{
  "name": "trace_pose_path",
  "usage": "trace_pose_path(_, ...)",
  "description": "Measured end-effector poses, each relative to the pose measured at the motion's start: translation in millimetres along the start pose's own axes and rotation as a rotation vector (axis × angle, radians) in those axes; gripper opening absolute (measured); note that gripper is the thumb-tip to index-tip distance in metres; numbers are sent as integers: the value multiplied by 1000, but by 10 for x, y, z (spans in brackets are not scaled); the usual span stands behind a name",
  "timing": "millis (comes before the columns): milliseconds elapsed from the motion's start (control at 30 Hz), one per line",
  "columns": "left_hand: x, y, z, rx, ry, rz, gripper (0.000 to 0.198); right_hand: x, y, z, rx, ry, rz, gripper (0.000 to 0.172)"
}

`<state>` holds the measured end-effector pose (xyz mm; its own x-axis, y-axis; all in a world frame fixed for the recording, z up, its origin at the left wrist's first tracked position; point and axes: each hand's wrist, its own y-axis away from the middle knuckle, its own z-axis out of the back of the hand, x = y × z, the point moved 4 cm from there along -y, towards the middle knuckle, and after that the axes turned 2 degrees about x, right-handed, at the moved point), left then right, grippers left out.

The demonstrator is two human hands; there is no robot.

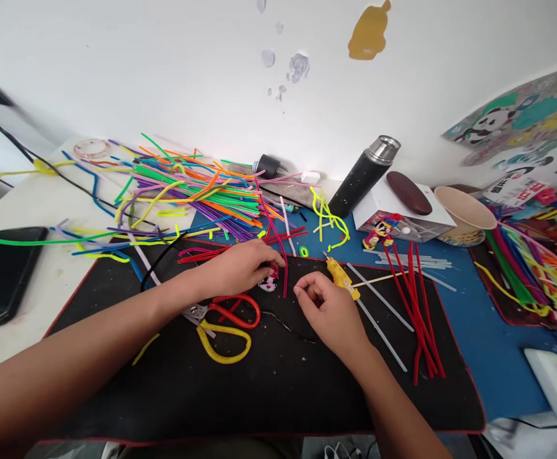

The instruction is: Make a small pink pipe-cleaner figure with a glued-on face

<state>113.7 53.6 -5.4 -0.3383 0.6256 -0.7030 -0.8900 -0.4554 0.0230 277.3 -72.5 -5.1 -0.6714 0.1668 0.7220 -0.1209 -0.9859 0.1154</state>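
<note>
The head camera looks down and forward from close above the black desk mat (240,401), facing the wall (187,70).

A desk mat (278,395) lies across a table (479,357). On it, left of centre, scissors (226,330) lie nearer than the left hand (243,264). Just behind the right hand (331,312) lies a hot glue gun (339,277), with glue sticks (380,298), then loose pipe cleaners (420,328), to its right. Behind the mat, a pipe-cleaner pile (187,185) is left, a vacuum flask (364,175) right. A smartphone (6,274) lies left of the mat.
</note>
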Motion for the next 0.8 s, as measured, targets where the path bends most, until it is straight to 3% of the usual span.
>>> trace_pose_path(167, 33, 45, 34, -65, -52, -17, 28, -8, 68, -81, 52, -86, -19, 10)
trace_pose_path(333, -180, 237, 172, -251, -44, -9, 22, 63, 122, -114, 61, -223, -21, 11)
trace_pose_path(567, -407, 434, 123, -43, 193, 171, 18, 214, 172, -132, 61, -180, 48, 10)
trace_pose_path(800, -389, 502, 73, -18, 212, 163, 15, 317, 202, -131, 59, -113, 117, 9)
